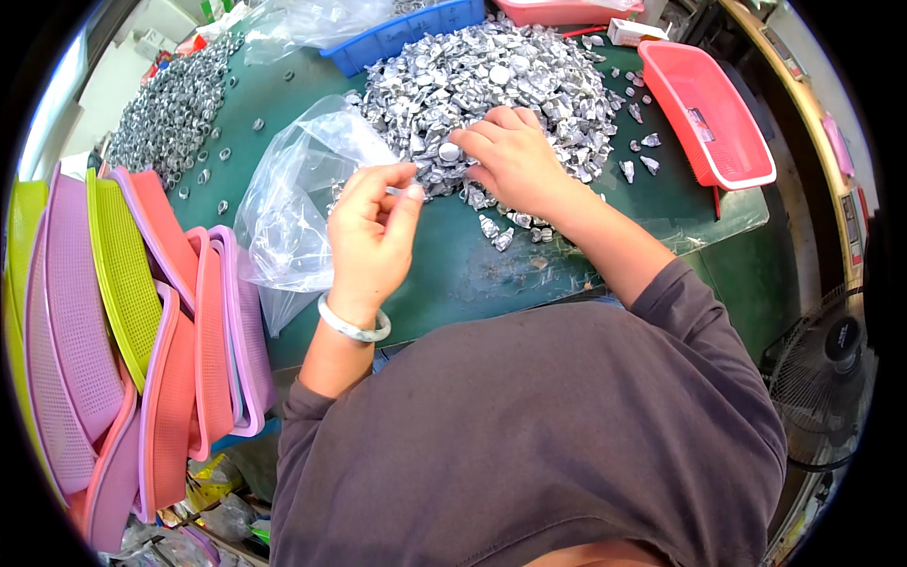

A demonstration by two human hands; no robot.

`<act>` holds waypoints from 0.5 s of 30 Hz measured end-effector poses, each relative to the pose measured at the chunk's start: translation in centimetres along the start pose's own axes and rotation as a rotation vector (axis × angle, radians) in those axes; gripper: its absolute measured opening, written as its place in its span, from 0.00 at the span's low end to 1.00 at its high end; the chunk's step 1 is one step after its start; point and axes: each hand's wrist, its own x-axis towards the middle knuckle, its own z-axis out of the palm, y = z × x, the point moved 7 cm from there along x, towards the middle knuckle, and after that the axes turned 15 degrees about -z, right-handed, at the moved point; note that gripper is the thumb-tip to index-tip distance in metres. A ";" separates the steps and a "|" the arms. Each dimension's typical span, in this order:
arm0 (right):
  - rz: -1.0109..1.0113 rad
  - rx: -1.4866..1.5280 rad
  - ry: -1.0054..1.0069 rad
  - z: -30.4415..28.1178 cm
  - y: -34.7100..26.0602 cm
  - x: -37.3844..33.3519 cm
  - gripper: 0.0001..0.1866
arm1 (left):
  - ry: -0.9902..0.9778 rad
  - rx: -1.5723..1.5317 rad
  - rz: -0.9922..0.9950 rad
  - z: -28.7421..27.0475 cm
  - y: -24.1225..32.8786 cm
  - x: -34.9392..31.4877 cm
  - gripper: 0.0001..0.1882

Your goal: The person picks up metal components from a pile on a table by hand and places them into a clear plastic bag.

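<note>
A big heap of small silvery metal pieces (501, 80) lies on the green tabletop in front of me. My right hand (515, 161) rests at its near edge, fingers bent and thumb apart from the index finger. Close to those fingertips sits a round, flat-faced piece (450, 151). My left hand (371, 227), with a pale bangle (354, 326) at the wrist, pinches thumb and fingers together just left of the heap. Something small and pale shows between them, too little to name. Behind this hand spreads a clear plastic bag (288, 203).
Metal rings (170, 118) form another pile at the far left. A blue tray (402, 38) stands behind the heap, a pink basket (713, 123) to its right. Stacked perforated baskets (123, 283) crowd the left side. A fan (822, 369) stands at right, beyond the worn table edge.
</note>
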 end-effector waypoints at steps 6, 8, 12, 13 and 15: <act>-0.010 0.048 -0.038 0.2 0.2 0.1 0.25 | -0.087 -0.107 -0.048 1.3 0.3 -0.3 0.09; -0.008 0.084 0.000 0.0 0.4 0.0 0.25 | -0.158 -0.167 -0.121 2.0 0.0 -0.7 0.10; 0.115 0.354 0.165 -1.1 1.2 -0.8 0.24 | -0.344 -0.316 -0.305 4.9 -1.3 -1.6 0.15; 0.176 0.477 0.210 -1.5 1.4 -0.9 0.24 | -0.371 -0.350 -0.373 5.5 -1.9 -1.6 0.16; 0.185 0.562 0.283 -2.7 1.0 -1.2 0.23 | -0.431 -0.494 -0.478 6.7 -2.7 -1.5 0.16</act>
